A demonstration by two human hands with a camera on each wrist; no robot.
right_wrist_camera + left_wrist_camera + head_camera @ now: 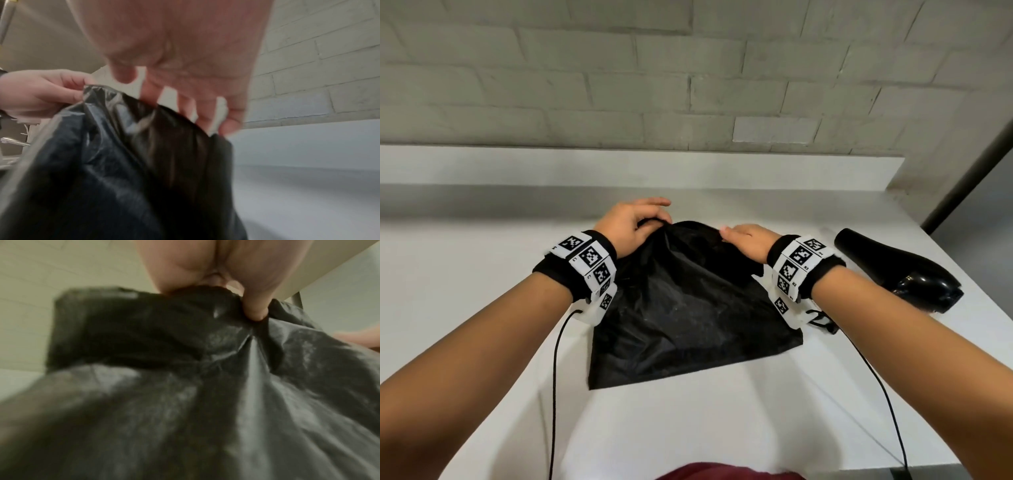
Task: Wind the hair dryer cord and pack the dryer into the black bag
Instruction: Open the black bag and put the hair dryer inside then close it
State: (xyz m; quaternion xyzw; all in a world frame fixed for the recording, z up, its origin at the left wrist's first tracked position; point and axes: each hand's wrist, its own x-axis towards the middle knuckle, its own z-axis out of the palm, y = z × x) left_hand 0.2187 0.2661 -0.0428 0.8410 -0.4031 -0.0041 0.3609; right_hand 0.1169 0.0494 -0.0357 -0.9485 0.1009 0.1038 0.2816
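The black bag (688,308) lies flat on the white table (482,281) with its mouth at the far end. My left hand (654,219) pinches the rim of the mouth between thumb and fingers and lifts it a little; the wrist view shows the thumb (255,311) pressed into the gathered fabric (185,402). My right hand (739,236) rests on the rim's right side, its spread, straight fingers (185,105) reaching over the edge of the bag (102,178). The black hair dryer (900,270) lies on the table beyond my right wrist. Its cord is mostly hidden.
A raised white ledge (619,168) and a brick wall (654,68) close off the back. The table's right edge (962,260) runs just past the dryer. Thin black cables (554,377) hang from both wrists toward me.
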